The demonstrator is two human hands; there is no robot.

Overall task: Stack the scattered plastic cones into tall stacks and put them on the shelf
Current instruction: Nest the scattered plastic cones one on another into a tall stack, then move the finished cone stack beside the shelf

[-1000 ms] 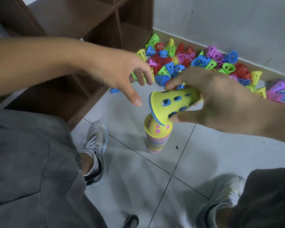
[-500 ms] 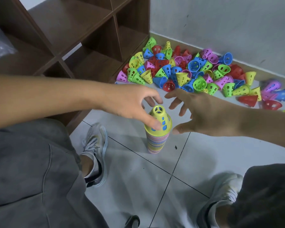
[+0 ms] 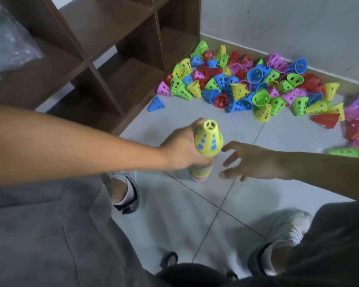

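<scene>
A tall stack of plastic cones [image 3: 208,141], topped by a yellow cone with blue showing through its holes, stands on the floor tiles in the middle of the view. My left hand [image 3: 182,150] grips the stack from its left side, just under the yellow top. My right hand [image 3: 255,162] hovers to the right of the stack with fingers spread, not touching it. A big pile of loose cones [image 3: 257,90] in green, blue, red, yellow and pink lies along the wall at the upper right.
A dark brown wooden shelf [image 3: 120,65] with open compartments stands at the upper left, its corner close to the stack. A clear plastic bag [image 3: 6,46] lies on its left part. One blue cone [image 3: 156,104] lies apart near the shelf. My shoes rest on the tiles below.
My right hand set the yellow cone on the stack and let go, drawing back to the right. My left hand closed round the stack's side.
</scene>
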